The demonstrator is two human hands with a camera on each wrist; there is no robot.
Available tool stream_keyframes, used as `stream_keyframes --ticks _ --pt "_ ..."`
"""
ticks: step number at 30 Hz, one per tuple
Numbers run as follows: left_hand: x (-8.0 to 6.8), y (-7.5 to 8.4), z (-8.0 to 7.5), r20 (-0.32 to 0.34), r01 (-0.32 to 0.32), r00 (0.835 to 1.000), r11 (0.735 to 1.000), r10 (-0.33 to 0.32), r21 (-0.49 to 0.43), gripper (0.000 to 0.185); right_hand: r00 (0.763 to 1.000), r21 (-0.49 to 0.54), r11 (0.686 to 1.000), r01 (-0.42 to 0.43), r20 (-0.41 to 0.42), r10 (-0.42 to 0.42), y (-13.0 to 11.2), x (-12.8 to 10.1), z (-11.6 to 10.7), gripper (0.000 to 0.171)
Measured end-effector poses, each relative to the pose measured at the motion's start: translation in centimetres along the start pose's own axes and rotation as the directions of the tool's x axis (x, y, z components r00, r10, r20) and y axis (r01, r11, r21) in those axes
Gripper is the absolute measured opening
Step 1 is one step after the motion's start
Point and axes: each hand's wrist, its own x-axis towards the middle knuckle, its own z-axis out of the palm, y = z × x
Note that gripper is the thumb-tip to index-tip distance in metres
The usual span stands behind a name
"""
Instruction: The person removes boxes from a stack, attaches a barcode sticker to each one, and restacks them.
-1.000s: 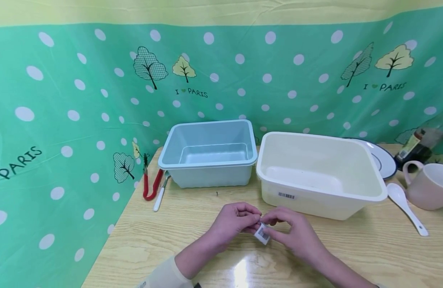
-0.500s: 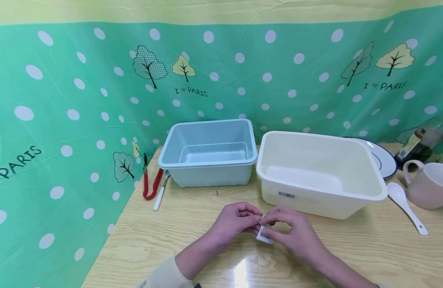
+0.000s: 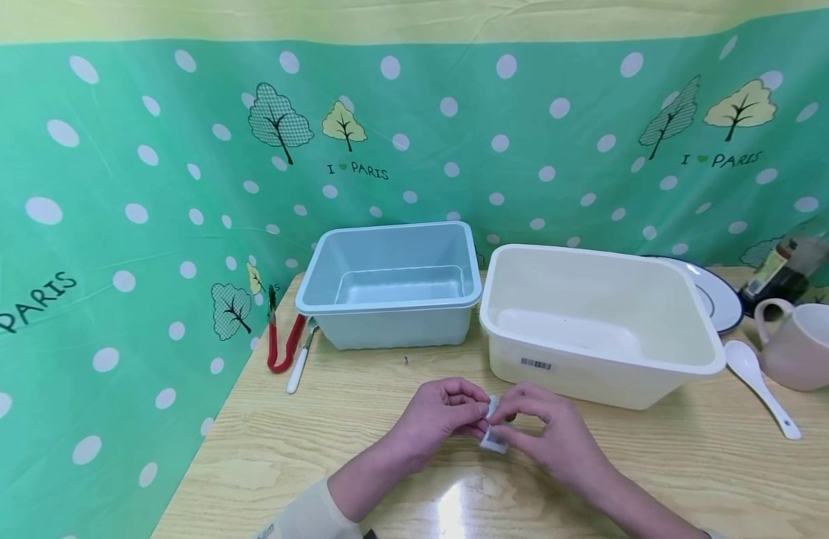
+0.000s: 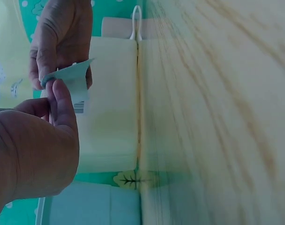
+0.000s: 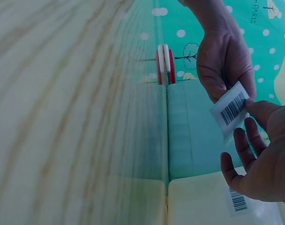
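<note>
Over the table, in front of the white bin, both hands hold a small white barcode label (image 3: 493,442). My left hand (image 3: 441,419) pinches one side of the label between thumb and fingers. From the other side my right hand (image 3: 552,430) pinches it with thumb and forefinger, the two sets of fingertips close together. The right wrist view shows the printed bars on the label (image 5: 232,108), while my right hand's other fingers (image 5: 244,150) are spread loosely below. In the left wrist view the label (image 4: 75,77) looks bent, with one corner sticking out.
A blue bin (image 3: 394,329) and a white bin (image 3: 589,382) stand behind the hands. Red-handled pliers (image 3: 274,352) and a white-handled fork (image 3: 298,370) lie left. On the right are a plate (image 3: 724,303), white spoon (image 3: 758,385), pink mug (image 3: 805,352) and dark bottle (image 3: 778,277).
The label has turned between the fingers, and a white part of it now shows above the fingertips. Both hands stay in nearly the same place.
</note>
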Motion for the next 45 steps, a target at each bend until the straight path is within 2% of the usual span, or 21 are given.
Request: stream_keyframes --ticks 7,13,18,21,28,35,45 --pt "0.3 0.1 -0.5 0.000 -0.023 1.000 0.999 0.023 0.030 0.014 1.000 -0.022 1.000 0.017 -0.018 -0.018 0.1 0.1 0.0 0.031" --pt "0.9 0.2 -1.4 -0.031 -0.028 0.999 0.996 0.031 0.089 0.017 1.000 -0.050 0.999 -0.008 -0.021 0.007 0.0 0.0 0.0 0.027" --pt "1.4 0.1 -2.3 -0.054 -0.031 0.998 0.986 0.040 0.162 0.013 1.000 -0.057 0.998 -0.021 -0.022 0.020 0.0 0.0 0.0 0.028" --pt "1.5 0.2 -2.7 -0.072 -0.025 0.996 0.971 0.043 0.236 0.010 1.000 -0.055 0.998 -0.019 -0.021 0.018 0.1 0.0 0.1 0.029" --pt "1.5 0.4 -3.6 -0.089 -0.019 0.994 0.911 0.060 0.411 0.005 1.000 -0.030 0.999 0.015 -0.008 -0.015 0.2 -0.1 0.0 0.024" --pt "1.5 0.5 -4.0 -0.101 0.022 0.994 0.840 0.039 0.542 0.005 1.000 -0.032 0.999 0.007 0.003 -0.007 0.1 -0.1 0.0 0.023" --pt "1.2 0.4 -4.1 -0.078 0.016 0.995 0.692 0.058 0.722 0.006 1.000 -0.006 1.000 -0.007 0.014 0.007 0.2 -0.1 0.0 0.025"
